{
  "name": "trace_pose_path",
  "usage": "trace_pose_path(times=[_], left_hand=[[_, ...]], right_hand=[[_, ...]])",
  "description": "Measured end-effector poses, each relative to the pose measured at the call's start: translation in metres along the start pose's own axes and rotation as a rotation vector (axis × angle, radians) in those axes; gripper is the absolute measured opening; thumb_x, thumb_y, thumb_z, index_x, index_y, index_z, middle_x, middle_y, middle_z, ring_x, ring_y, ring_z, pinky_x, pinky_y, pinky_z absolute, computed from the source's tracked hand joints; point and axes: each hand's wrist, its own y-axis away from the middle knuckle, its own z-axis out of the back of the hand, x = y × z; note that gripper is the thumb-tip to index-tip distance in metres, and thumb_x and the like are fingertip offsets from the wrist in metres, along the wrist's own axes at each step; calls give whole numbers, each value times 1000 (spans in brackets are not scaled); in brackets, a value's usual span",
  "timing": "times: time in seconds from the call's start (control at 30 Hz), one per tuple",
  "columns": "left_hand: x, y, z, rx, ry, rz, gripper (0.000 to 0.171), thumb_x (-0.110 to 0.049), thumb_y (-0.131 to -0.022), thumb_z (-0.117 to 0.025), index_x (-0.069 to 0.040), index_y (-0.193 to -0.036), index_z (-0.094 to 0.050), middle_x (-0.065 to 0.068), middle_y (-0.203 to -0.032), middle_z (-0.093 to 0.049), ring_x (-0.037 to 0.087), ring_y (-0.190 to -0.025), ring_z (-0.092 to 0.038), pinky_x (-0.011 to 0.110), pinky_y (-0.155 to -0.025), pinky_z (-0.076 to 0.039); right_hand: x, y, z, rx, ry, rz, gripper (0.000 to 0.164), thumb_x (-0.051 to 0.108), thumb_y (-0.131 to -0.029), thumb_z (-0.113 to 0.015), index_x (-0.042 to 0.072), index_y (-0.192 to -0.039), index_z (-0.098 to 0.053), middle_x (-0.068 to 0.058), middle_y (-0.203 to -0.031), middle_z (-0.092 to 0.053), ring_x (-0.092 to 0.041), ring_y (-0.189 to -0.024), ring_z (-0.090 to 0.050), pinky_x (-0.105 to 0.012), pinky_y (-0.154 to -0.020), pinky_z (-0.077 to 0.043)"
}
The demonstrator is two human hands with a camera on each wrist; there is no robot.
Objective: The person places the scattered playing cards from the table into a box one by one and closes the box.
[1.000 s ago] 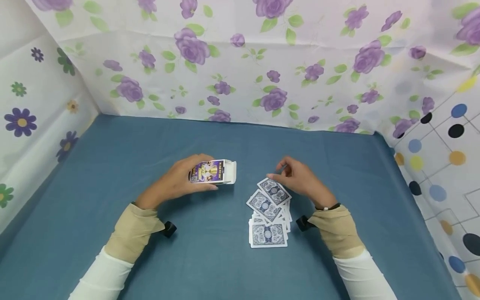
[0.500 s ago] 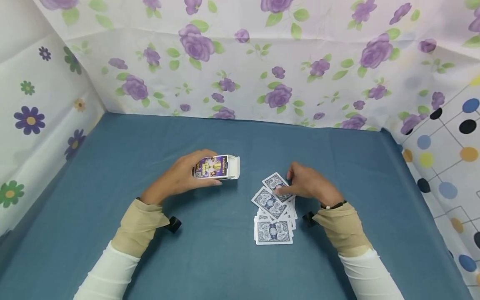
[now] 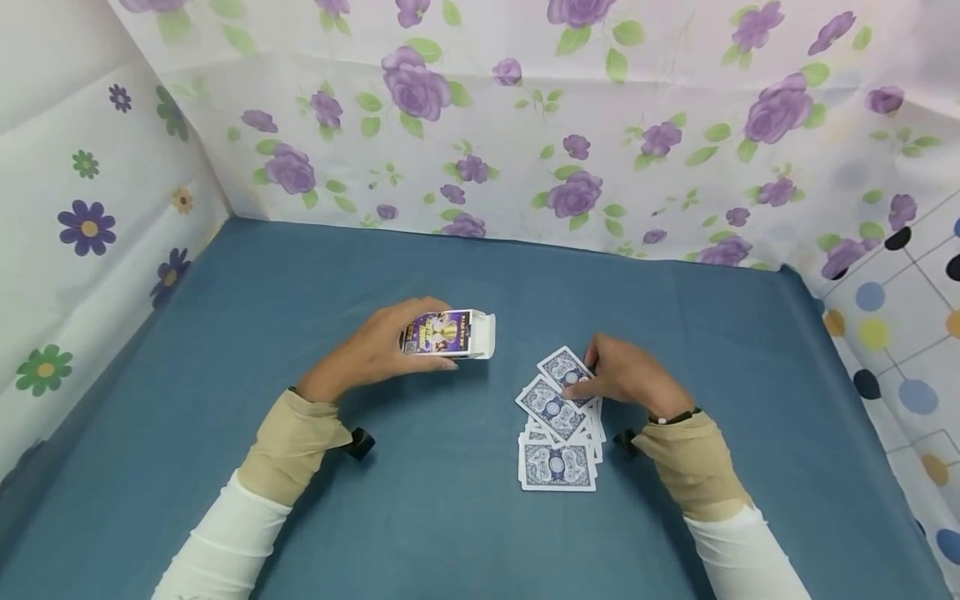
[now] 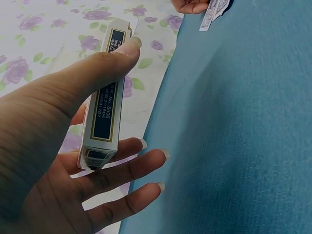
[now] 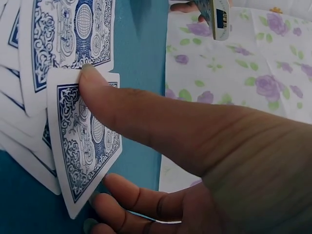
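My left hand holds a small purple-and-white playing card box off the table, its end flap standing open toward the right. In the left wrist view my thumb lies along the dark printed narrow side of the card box, with the fingers behind it. My right hand pinches the far playing card of a spread pile of blue-backed playing cards. The right wrist view has the thumb on that playing card's patterned back and the fingertips at its lower edge; the card tilts away from the pile.
A blue cloth covers the table. White flowered sheeting rises along the back edge, with more patterned sheets at both sides. A dark wrist camera sits close to the right of the pile.
My right hand has come from the far edge of the cards onto the far card, thumb now over its back. The left hand keeps hold of the card box. The head view has shifted slightly.
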Motion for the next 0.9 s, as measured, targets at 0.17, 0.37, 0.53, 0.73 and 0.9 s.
trace_pose_path(times=[0.17,0.37,0.53,0.73,0.9], left_hand=[[0,0,1,19,-13,6,66,-50,-77,-79,-27,-134,-54,-5,-110,-59,15,-86,-55,34,-72,-49],[0,-1,0,17,-17,2,68,-51,-76,-79,-25,-135,-54,-3,-113,-59,16,-87,-55,36,-73,-48],[1,-2,-4,14,-6,6,69,-51,-75,-79,-26,-135,-54,-3,-114,-59,16,-88,-55,36,-73,-49],[-1,-2,-6,24,-12,14,69,-52,-76,-79,-27,-135,-54,-3,-116,-58,16,-90,-54,36,-75,-48],[-1,-1,-5,33,-12,9,69,-50,-76,-79,-26,-136,-54,-2,-116,-58,16,-90,-54,35,-75,-48]], right_hand=[[0,-1,1,-5,-38,11,57,38,-74,-84,3,-104,-50,-11,-89,-52,-23,-75,-48,-37,-66,-41],[-3,-1,1,-32,-125,89,55,29,-76,-84,4,-103,-43,-9,-84,-46,-23,-74,-46,-36,-65,-39],[-6,-2,6,-37,-185,193,44,15,-84,-77,4,-105,-40,-10,-88,-51,-23,-78,-49,-38,-70,-40],[-8,-2,9,-37,-259,297,32,8,-91,-68,3,-109,-42,-10,-92,-57,-23,-81,-54,-39,-73,-43],[-7,-2,12,-7,-293,350,27,11,-96,-62,3,-113,-41,-9,-85,-56,-21,-69,-50,-37,-65,-40]])
